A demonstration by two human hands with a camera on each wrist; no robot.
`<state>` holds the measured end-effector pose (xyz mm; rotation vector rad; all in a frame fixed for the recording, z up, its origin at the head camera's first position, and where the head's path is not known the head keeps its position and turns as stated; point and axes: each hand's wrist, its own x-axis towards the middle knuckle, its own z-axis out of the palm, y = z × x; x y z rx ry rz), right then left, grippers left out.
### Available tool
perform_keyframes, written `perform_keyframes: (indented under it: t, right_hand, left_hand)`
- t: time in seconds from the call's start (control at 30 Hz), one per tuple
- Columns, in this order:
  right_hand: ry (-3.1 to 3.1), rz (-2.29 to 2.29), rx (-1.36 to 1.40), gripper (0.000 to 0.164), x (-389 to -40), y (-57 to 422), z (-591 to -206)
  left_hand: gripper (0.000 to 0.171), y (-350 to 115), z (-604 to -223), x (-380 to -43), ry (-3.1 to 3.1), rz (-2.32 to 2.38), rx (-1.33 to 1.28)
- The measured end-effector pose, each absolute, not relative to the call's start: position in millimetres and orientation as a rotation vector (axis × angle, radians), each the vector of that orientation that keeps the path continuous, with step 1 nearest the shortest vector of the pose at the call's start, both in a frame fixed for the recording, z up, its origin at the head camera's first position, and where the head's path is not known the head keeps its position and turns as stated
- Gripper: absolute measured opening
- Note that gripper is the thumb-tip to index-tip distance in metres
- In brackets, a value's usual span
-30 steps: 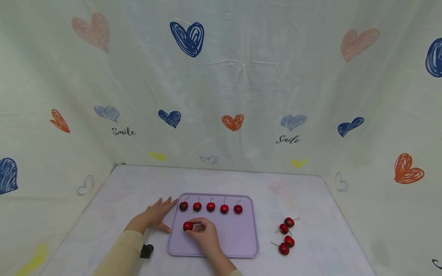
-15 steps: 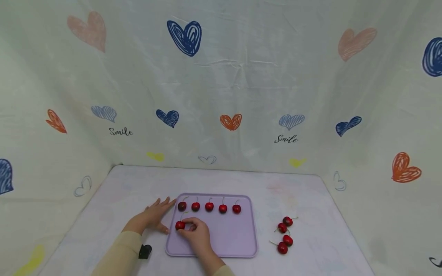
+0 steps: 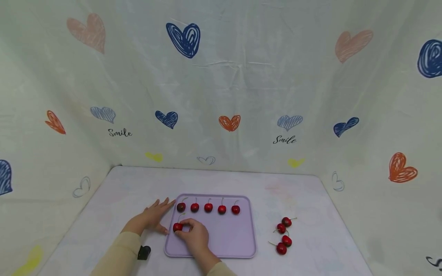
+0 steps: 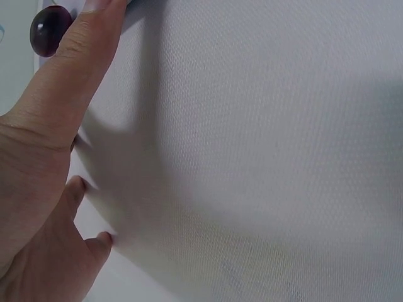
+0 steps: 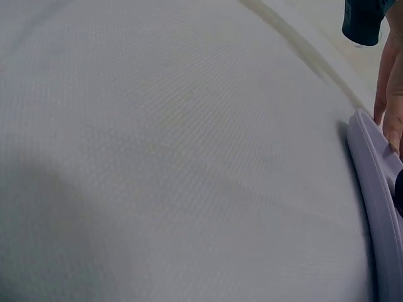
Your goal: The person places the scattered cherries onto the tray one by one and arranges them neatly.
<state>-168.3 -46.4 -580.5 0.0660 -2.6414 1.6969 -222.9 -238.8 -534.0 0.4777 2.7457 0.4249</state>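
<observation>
My right hand [image 3: 197, 234] pinches a red cherry [image 3: 177, 227] between thumb and fingertips at the left side of the lilac tray [image 3: 228, 245]. Its stem points up and away. Behind it, several cherries [image 3: 208, 207] stand in a row along the tray's far side, stems up. The left hand [image 3: 153, 217] lies with fingers spread beside the tray, its fingertips at the left rim. In the left wrist view, a dark cherry [image 4: 50, 31] shows beside the thumb [image 4: 72, 69]. The right wrist view shows mostly table, with the tray rim [image 5: 374, 189] at the right edge.
Several loose cherries [image 3: 286, 240] with stems lie on the table to the right of the tray. A small black object [image 3: 144, 252] sits beside the left forearm. A white curtain [image 3: 221, 88] printed with hearts hangs behind the white table [image 3: 290, 195].
My right hand has moved left across the tray with the cherry, to below the leftmost cherry of the row. The left hand stays at the tray's left rim.
</observation>
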Motion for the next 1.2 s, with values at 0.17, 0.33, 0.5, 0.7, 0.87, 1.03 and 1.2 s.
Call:
perform_keyframes:
  t: [0.17, 0.33, 0.5, 0.7, 0.87, 1.03, 1.2]
  right_hand:
    - [-2.661, 1.665, 0.071, 0.023, -167.7, -47.9, -580.8]
    - [-2.658, 1.640, 0.080, 0.023, -168.0, -48.9, -580.7]
    - [-2.660, 1.626, 0.084, 0.022, -168.0, -49.6, -579.8]
    - [-2.649, 1.646, 0.070, 0.022, -168.5, -50.3, -580.1]
    - [-2.643, 1.632, 0.055, 0.021, -168.9, -50.7, -579.7]
    - [-2.643, 1.633, 0.052, 0.021, -168.2, -50.6, -578.5]
    - [-2.643, 1.642, 0.054, 0.021, -167.9, -51.2, -578.6]
  left_hand:
    - [0.107, -239.7, -534.6, -222.7, 2.742, 0.433, 0.479]
    - [0.107, -239.5, -533.9, -222.0, 2.738, 0.425, 0.463]
    - [0.106, -239.0, -532.7, -222.1, 2.736, 0.434, 0.457]
    - [0.106, -238.4, -532.3, -222.0, 2.735, 0.436, 0.468]
    - [0.106, -238.5, -531.7, -222.0, 2.731, 0.458, 0.481]
    - [0.106, -239.4, -531.9, -222.1, 2.728, 0.466, 0.489]
    - [0.106, -240.1, -531.6, -222.0, 2.726, 0.470, 0.487]
